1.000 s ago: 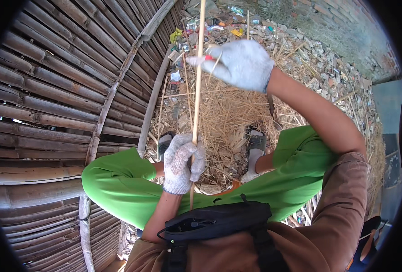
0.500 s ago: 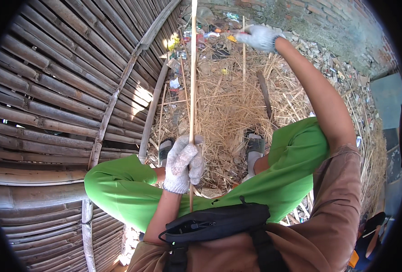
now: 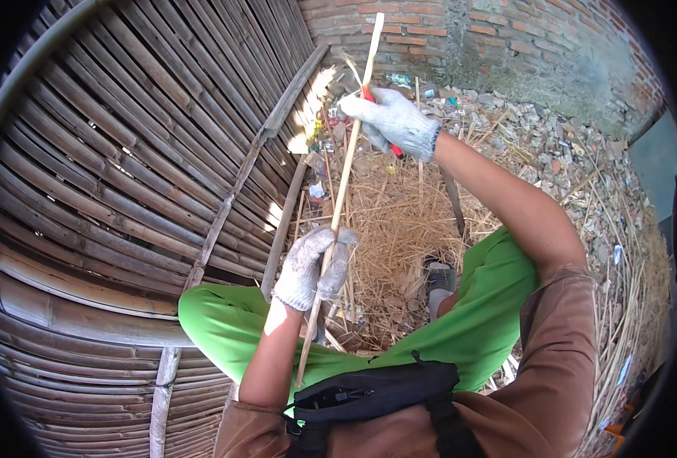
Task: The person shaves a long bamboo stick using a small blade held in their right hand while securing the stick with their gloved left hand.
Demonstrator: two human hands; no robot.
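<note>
A long, pale bamboo strip (image 3: pixel 347 169) slants up and away from my lap, its far end leaning right. Around its lower part my left hand (image 3: pixel 314 263), in a whitish knitted glove with soiled fingers, is closed. Farther up, my gloved right hand (image 3: pixel 396 122) is closed on a red-handled cutting tool (image 3: pixel 395 149), held against the strip near its far end. The tool's blade is hidden by the glove and the strip. Beside that spot a thin shaving (image 3: pixel 351 69) curls off to the left. The strip's near end hangs over my green trousers (image 3: pixel 430 343).
A bamboo slat wall (image 3: pixel 124 175) with a pole frame stands close on my left. Beyond the ground rises a brick wall (image 3: pixel 499 46). Straw and shavings (image 3: pixel 388 229) cover the ground between my feet, with rubble and litter (image 3: pixel 521 145) to the right. A black bag (image 3: pixel 376 389) lies across my waist.
My right hand has come left and inward from beyond the strip and now meets it with the red-handled tool. The strip has tilted, its far end swinging right. The view has shifted upward.
</note>
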